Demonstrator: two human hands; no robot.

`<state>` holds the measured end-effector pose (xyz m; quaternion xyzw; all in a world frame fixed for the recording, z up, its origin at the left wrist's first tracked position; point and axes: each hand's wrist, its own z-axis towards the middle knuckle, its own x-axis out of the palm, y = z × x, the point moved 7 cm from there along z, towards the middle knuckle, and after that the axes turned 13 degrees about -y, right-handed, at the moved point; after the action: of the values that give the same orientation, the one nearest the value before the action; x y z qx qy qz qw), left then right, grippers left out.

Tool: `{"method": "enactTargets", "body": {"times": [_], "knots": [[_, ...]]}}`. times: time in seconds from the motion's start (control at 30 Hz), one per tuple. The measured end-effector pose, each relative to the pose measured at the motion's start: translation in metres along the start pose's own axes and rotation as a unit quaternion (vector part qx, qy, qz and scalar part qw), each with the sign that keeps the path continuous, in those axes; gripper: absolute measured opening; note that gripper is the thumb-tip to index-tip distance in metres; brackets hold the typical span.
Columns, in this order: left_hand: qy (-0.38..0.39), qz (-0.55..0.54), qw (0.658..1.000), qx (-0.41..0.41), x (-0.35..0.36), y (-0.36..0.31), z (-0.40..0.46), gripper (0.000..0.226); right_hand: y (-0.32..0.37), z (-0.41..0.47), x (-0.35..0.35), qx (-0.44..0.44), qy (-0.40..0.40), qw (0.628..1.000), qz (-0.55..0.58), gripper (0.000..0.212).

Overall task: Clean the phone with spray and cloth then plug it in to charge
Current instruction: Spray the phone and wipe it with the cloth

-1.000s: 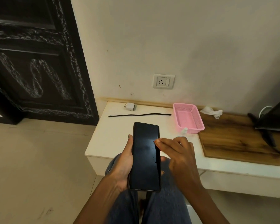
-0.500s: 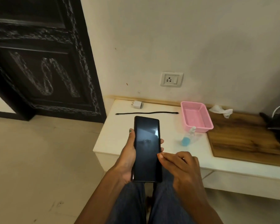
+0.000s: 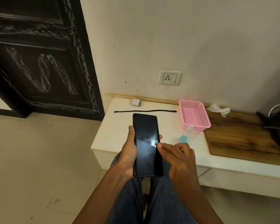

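Black and glossy, the phone point(image 3: 146, 144) sits upright in the left hand point(image 3: 128, 152), thumb and fingers curled round its edges, above the person's lap. The right hand point(image 3: 176, 156) touches the screen's right side with extended fingertips point(image 3: 159, 145), holding nothing. A spray bottle point(image 3: 185, 136) lies on the white table point(image 3: 113, 131) near a pink basket point(image 3: 194, 114).

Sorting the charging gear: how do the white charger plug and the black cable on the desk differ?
The white charger plug is a small blocky cube; the black cable is long and thin. The plug lies nearer the wall, the cable stretched straight in front of it. Both lie unconnected on the white desk.
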<state>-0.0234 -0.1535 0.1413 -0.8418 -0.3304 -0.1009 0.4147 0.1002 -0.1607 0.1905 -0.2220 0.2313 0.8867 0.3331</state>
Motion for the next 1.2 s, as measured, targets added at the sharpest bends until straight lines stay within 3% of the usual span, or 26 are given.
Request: {"method": "enactTargets", "body": {"times": [0.27, 0.57, 0.67, 0.9, 1.2], "knots": [[-0.004, -0.066, 0.998, 0.000, 0.002, 0.001, 0.010, 0.084, 0.005, -0.013, -0.008, -0.001, 0.027, 1.000, -0.015, 0.038], [-0.029, 0.016, 0.999, 0.009, 0.002, 0.002, -0.002, 0.075, -0.007, 0.028, 0.008, 0.004, -0.011, 1.000, -0.003, 0.036], [-0.034, 0.000, 0.999, 0.009, -0.003, -0.001, 0.000, 0.077, -0.006, 0.021, 0.008, 0.016, -0.012, 1.000, 0.012, 0.044], [-0.004, -0.082, 0.997, 0.011, -0.001, -0.005, 0.008, 0.086, 0.007, -0.022, -0.007, 0.019, 0.032, 0.999, 0.027, 0.036], [0.005, -0.094, 0.996, 0.009, 0.006, -0.006, 0.006, 0.085, 0.012, -0.034, -0.022, 0.024, 0.002, 1.000, -0.004, 0.037]]}}
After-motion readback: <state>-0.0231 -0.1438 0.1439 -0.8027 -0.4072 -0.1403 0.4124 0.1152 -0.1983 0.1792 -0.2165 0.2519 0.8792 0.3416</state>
